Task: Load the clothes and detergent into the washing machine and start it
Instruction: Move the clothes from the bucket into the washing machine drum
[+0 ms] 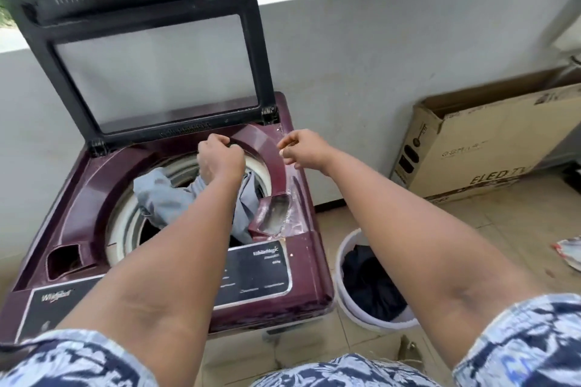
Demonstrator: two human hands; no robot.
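1. Partway, head view: washing machine [276, 280] lid [151, 50] is up, left hand [220, 160] clenched on a grey garment [157, 198] draped over the drum rim; right hand [301, 148] loose, holding nothing.
2. Dark clothes [371, 286] remain in the white bucket [342, 298]; detergent and start are left.
3. Glossy maroon plastic top, soft crumpled cloth, round drum.

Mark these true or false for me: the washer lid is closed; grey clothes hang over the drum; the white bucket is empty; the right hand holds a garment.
1. The washer lid is closed: false, it stands open.
2. Grey clothes hang over the drum: true.
3. The white bucket is empty: false, dark clothes lie inside.
4. The right hand holds a garment: false, no garment is in it; the left hand grips the grey clothes.
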